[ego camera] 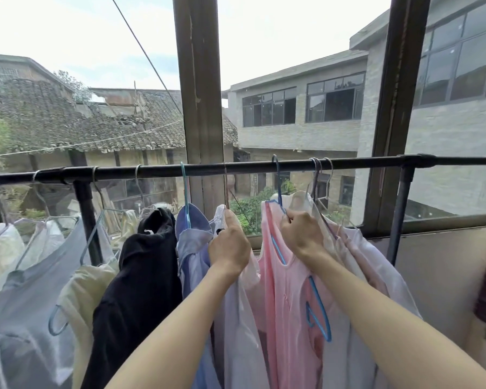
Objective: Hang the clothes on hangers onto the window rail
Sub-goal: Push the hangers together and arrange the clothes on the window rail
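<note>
Head view: we hold two hung garments on the window rail [236, 168].
Our left hand [229, 244] has its grip closed on the white shirt [236, 318] at its hanger top; our right hand [302, 234] has its grip closed round the blue hanger [278, 192] carrying the pink top [286, 290], hooked over the rail.
</note>
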A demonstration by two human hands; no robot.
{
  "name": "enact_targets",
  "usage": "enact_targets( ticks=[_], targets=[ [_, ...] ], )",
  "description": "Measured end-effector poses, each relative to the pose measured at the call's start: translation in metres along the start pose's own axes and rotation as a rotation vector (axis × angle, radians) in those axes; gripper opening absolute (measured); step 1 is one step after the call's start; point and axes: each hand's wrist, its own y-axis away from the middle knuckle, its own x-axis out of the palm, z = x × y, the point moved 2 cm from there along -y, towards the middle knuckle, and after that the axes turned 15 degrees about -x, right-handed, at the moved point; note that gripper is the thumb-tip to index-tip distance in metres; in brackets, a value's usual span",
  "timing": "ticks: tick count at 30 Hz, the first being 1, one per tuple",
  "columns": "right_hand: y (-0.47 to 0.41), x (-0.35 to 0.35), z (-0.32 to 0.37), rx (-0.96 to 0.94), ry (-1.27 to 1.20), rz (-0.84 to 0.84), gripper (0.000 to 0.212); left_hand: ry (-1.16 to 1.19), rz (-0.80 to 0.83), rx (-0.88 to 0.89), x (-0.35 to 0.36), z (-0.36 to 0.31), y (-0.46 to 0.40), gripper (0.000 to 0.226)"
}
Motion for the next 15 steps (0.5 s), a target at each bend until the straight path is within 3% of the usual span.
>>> enact_targets(
  ticks=[15],
  targets=[
    [0.002, 0.015, 0.015, 0.02, 0.037, 0.052, 0.025, 0.032, 0.014, -0.021, 0.0, 0.004, 0.0, 0.07]
  ],
)
